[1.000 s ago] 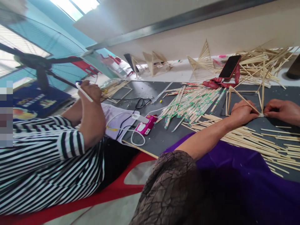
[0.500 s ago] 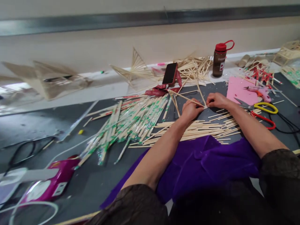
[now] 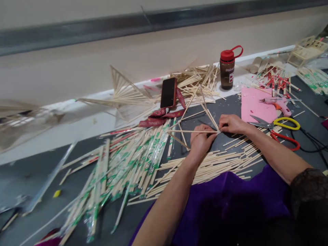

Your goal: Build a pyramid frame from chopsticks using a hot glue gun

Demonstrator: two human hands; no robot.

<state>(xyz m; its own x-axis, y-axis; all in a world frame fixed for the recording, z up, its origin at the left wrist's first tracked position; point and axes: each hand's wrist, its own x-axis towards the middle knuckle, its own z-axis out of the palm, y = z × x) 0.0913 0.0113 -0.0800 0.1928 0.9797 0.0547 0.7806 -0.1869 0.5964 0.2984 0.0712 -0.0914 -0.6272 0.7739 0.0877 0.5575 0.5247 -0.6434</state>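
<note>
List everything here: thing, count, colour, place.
Stick frame: one, pale, at hands
Loose sticks: many, pale, nearside and by wall
Wrapped sticks: many, green-marked, left and far right
Fan-shaped model: one, pale, left of phone
Phone: one, black, rear
Lanyard: one, dark red, beside phone
Bottle: one, brown, by wall
Sheet: one, pink, right
Glue gun: one, pink, on sheet
Scissors: one, yellow and red, by sheet
Cloth: one, purple, near edge
Table: one, grey, beneath
Left hand: one, at frame
Right hand: one, at frame
Sleeve: one, dark, lower right
</note>
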